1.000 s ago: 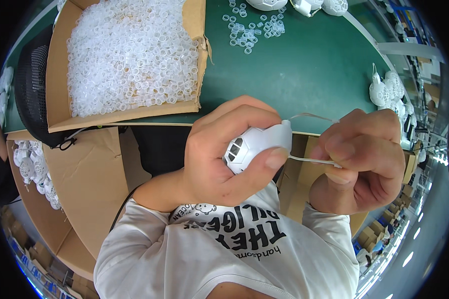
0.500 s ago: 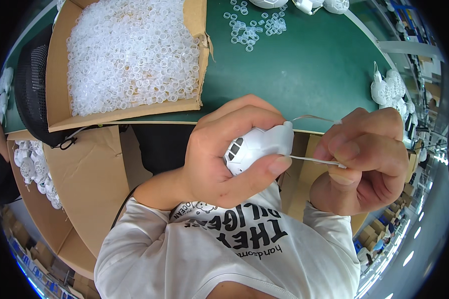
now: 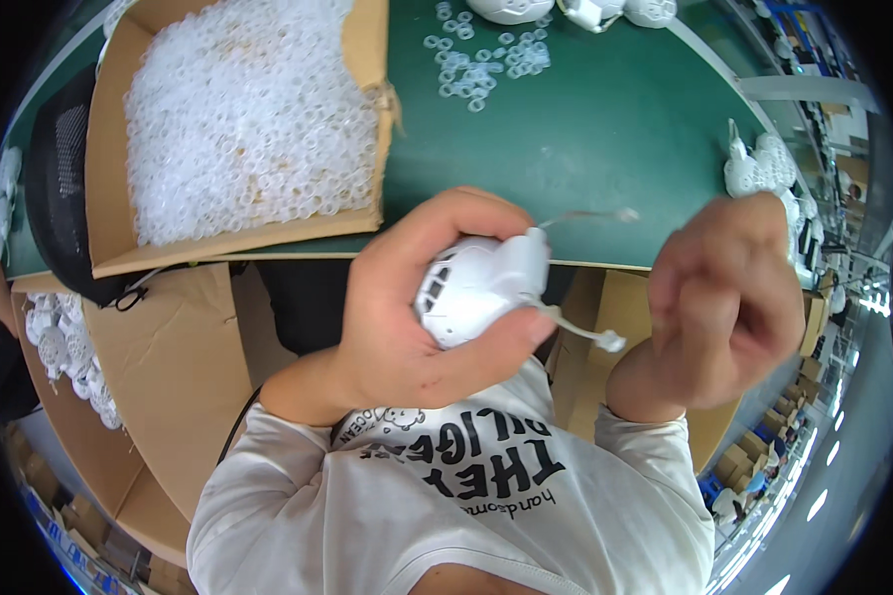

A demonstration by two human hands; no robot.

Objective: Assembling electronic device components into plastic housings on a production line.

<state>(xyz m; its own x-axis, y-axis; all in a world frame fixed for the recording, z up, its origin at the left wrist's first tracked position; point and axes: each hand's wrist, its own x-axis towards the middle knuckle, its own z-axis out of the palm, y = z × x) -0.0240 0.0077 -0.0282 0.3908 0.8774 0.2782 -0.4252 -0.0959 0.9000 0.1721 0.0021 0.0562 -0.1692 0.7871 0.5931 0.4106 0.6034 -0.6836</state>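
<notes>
My left hand (image 3: 382, 312) is closed around a rounded white plastic housing (image 3: 473, 293) with panel lines and dark slots on its left side. From the housing's right end come two thin leads. The lower lead ends in a small white connector (image 3: 610, 341); the upper lead (image 3: 587, 212) reaches over the table edge and its tip is blurred. To the right, apart from both leads, is my right hand (image 3: 726, 302). Its fingers look curled but are smeared by motion, so whether they hold anything cannot be made out.
An open cardboard box (image 3: 238, 250) full of clear plastic rings stands at the table's left. Several loose rings (image 3: 476, 74) lie on the green table (image 3: 566, 139). More white housings sit at the far edge and in a pile (image 3: 764, 169) at right. A carton (image 3: 169, 367) stands below left.
My right hand has let go of the leads and moved slightly right. The leads now hang free. My left hand and the housing have shifted a little left in the picture.
</notes>
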